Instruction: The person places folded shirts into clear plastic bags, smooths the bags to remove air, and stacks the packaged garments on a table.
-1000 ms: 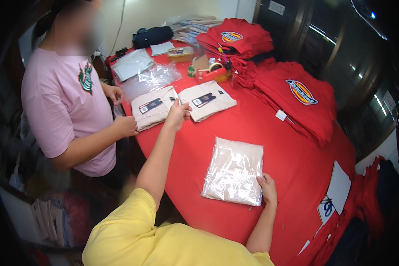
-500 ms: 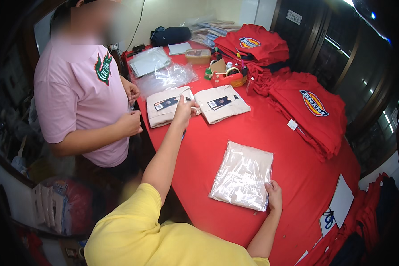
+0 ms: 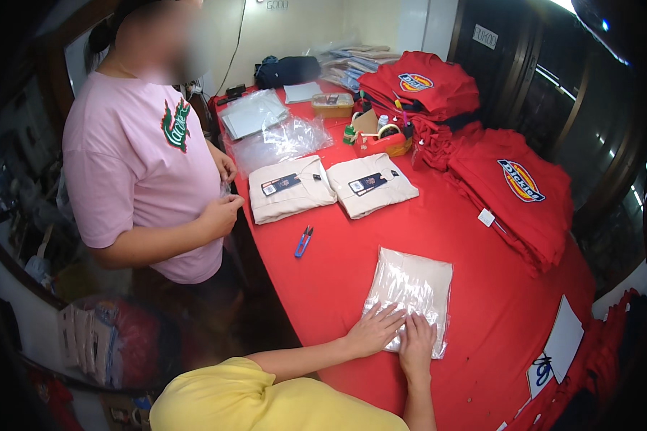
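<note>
Left hand (image 3: 375, 332) and right hand (image 3: 415, 346) lie spread loosely on the bagged beige garment (image 3: 415, 276), gripping nothing; imo light, even pressure's best against creases.

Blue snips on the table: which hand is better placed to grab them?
Probably the left hand, nearer the blue snips; the right hand lies farther off. Both touch the bagged garment.
</note>
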`<state>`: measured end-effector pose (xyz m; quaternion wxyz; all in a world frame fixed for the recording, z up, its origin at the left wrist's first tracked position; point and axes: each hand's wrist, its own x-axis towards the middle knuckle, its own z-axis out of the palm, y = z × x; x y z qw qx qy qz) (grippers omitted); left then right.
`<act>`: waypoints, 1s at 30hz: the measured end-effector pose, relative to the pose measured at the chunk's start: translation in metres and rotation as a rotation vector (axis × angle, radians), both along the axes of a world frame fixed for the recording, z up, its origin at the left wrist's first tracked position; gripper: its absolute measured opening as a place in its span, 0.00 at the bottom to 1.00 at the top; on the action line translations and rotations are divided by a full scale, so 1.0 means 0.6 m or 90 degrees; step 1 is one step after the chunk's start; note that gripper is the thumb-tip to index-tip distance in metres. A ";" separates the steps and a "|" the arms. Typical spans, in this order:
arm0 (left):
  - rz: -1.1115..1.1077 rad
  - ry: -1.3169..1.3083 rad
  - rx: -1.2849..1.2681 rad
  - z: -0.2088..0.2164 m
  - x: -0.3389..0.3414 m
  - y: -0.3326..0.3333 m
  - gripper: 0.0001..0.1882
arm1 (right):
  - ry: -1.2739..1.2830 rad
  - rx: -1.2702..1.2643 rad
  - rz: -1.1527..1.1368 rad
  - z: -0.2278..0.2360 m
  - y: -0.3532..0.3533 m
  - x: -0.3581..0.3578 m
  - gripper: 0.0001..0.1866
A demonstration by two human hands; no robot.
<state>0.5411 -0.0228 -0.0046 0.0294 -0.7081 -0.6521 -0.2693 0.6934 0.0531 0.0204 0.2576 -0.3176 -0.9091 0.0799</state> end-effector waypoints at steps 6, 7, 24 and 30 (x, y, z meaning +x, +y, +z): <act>-0.009 0.028 -0.080 -0.003 -0.006 -0.013 0.28 | -0.018 -0.075 -0.054 -0.021 -0.002 0.019 0.21; -0.006 0.028 -0.089 0.002 -0.008 -0.015 0.28 | -0.023 -0.091 -0.089 -0.017 0.006 0.029 0.20; 0.244 -0.884 0.287 0.199 -0.527 0.142 0.42 | 0.047 -0.140 -0.314 -0.011 0.056 -0.012 0.23; 0.333 -1.106 0.145 0.154 -0.753 0.198 0.52 | 0.057 -0.151 -0.317 -0.016 0.062 -0.009 0.24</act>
